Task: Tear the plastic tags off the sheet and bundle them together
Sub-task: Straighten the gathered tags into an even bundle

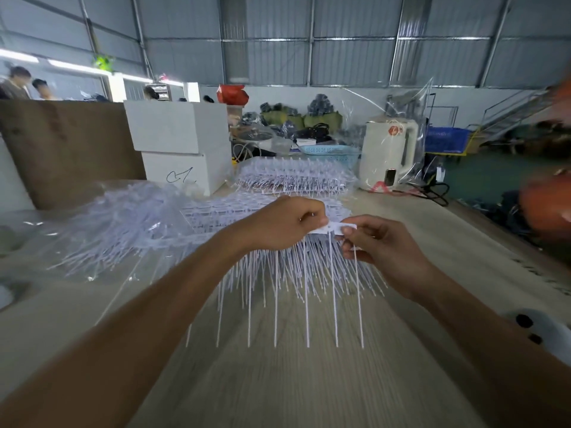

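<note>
Over the wooden worktop [278, 381], left hand [284, 223] grips the tag bundle [309, 273]; right hand [380, 245] pinches one plastic tag [344, 227] — best snapped off cleanly sideways.

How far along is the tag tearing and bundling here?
Done: a loose heap of torn tags lies at left on the table. In hand: the left hand grips a bundle of tags while the right hand pinches one tag's head. Left: stacked sheets behind.
</note>
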Demonstrator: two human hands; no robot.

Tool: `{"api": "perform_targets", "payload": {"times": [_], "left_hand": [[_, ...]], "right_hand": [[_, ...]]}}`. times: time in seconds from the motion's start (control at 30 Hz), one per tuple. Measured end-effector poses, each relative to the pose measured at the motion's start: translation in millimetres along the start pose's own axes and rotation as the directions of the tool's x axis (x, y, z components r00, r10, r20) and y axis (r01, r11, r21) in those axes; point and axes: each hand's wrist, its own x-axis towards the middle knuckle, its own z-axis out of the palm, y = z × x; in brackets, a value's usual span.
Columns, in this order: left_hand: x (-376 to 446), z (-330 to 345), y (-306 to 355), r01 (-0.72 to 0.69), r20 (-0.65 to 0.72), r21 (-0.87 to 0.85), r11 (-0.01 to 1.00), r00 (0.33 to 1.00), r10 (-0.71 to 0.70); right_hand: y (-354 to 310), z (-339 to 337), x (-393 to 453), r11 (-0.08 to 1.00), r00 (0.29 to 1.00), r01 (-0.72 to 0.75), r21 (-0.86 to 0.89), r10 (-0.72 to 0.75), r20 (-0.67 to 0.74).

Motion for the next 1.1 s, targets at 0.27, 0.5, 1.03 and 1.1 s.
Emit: {"api": "perform_targets", "payload": {"times": [0.27, 0.5, 1.03, 1.1], "left_hand": [[-3.3, 5.4, -3.3, 0.015, -0.033, 0.014, 1.000, 0.999, -0.015], [-5.3, -3.2, -5.0, 0.067, -0.022, -0.224, 0.972, 0.997, -0.074], [-9.5, -14.5, 5.7, 0.083, 0.038, -0.350, 0.933, 0.997, -0.074], [-9.4, -18.1, 3.9, 0.072, 0.035, -0.313, 0.947, 0.997, -0.064]], "right_hand": [[-0.8, 0.3, 1.9, 0.903, 0.988, 0.151, -0.402, -0.153, 0.028], [-13.3, 5.9, -0.4, 0.523, 0.832, 0.481, -0.704, -0.526, 0.176], [-36.4, 11.0, -8.7, 0.075, 0.762, 0.447, -0.891, -0.554, 0.336], [-35.3, 18.9, -10.2, 0.103, 0.793, 0.410, -0.906, -0.530, 0.299]]}}
